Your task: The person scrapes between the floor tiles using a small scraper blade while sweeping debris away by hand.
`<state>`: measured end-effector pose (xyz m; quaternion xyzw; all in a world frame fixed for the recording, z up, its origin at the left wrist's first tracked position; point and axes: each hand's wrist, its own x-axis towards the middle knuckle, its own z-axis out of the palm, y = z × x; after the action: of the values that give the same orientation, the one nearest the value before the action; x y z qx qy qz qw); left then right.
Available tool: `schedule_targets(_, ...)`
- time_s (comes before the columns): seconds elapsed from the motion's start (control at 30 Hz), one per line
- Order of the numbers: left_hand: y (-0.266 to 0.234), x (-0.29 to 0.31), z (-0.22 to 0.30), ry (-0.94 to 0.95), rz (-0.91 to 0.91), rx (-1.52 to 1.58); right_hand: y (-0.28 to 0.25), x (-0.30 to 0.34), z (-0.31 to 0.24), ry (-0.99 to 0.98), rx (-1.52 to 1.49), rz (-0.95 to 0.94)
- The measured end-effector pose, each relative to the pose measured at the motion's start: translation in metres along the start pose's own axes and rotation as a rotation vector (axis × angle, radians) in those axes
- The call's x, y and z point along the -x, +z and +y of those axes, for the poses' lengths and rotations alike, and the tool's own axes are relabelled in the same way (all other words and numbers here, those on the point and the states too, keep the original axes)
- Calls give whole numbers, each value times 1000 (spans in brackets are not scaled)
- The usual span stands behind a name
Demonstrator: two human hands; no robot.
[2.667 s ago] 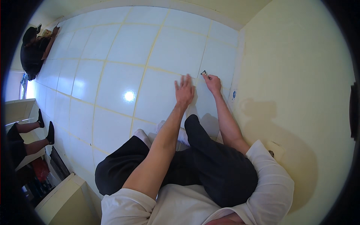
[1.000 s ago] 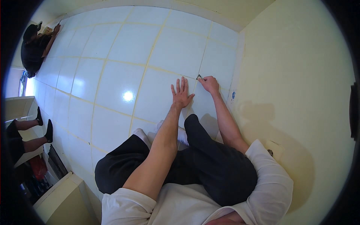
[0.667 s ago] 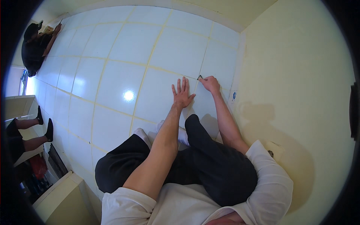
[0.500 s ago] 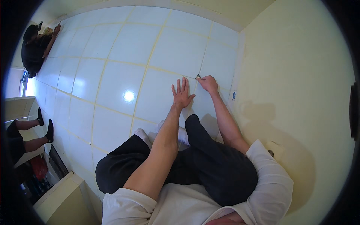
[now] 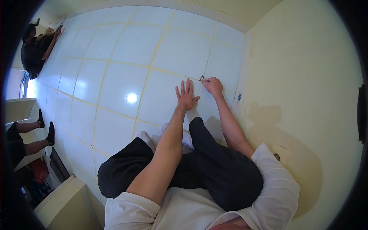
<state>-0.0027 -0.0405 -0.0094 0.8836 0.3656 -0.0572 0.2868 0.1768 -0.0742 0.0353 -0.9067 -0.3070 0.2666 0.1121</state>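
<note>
My left hand (image 5: pixel 186 100) lies flat on a glossy white floor tile (image 5: pixel 163 92), its fingers spread and pointing away from me. To the right of it, my right hand (image 5: pixel 213 86) is closed on a small dark, flat tool (image 5: pixel 202 78) that looks like a small scraper blade; most of it is hidden by the fingers. The tool's tip rests on the floor at a crossing of tile joints. Yellowish grout (image 5: pixel 174 72) runs along the joint leading left from there.
A cream wall (image 5: pixel 303 76) rises close on my right. My bent knees (image 5: pixel 226 172) are just below my hands. At the far left a person in dark clothes (image 5: pixel 33 55) crouches by the floor; another person's legs (image 5: pixel 32 147) show below. A cream cabinet (image 5: pixel 63 205) stands lower left.
The tool in my right hand has tilted slightly at the same joint crossing. My left hand has stayed in place. The far person's head has shifted a little.
</note>
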Motion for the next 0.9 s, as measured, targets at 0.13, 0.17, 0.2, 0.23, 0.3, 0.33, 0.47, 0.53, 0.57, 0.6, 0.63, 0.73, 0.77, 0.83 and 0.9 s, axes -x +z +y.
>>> schedule_targets(0.13, 0, -1, 0, -4, -1, -10, -4, -6, 5, -21, 42, 1)
schedule_targets(0.17, 1, -1, 0, -1, -1, -10, -4, -6, 6, -28, 46, 3)
schedule_targets(0.2, 1, -1, -1, 3, 13, -12, -4, -7, 6, -35, 50, 4)
schedule_targets(0.23, 2, -1, -1, 6, 25, -13, -2, -5, 4, -34, 49, 4)
schedule_targets(0.3, 5, -1, 0, 8, 28, -8, 3, 0, -2, -43, -4, 26)
schedule_targets(0.33, 4, -1, 0, 8, 31, -4, 3, 0, -3, -45, -3, 25)
schedule_targets(0.47, 1, -1, 0, 2, 9, -11, 2, -3, 0, -41, -2, 5)
schedule_targets(0.53, 2, -1, -1, 6, 10, -11, 0, -8, 2, -32, 7, 2)
schedule_targets(0.57, 3, -1, -2, 7, 10, -11, -1, -10, 2, -44, 16, -18)
schedule_targets(0.6, 3, -1, -3, 5, 14, -16, -1, -10, 2, -56, 25, -37)
schedule_targets(0.63, 5, -1, -3, 2, 18, -21, 2, -8, -1, -56, 24, -37)
schedule_targets(0.73, 5, -4, 2, 5, 6, -24, 14, 0, -13, -62, -15, 83)
schedule_targets(0.77, 5, -4, 2, 6, 7, -25, 14, 1, -15, -47, -15, 82)
schedule_targets(0.83, 5, -3, -1, 5, 5, -11, 10, 1, -17, -36, -15, 78)
schedule_targets(0.9, 5, -1, -7, 0, 20, -13, 1, 1, -17, -11, 21, -5)
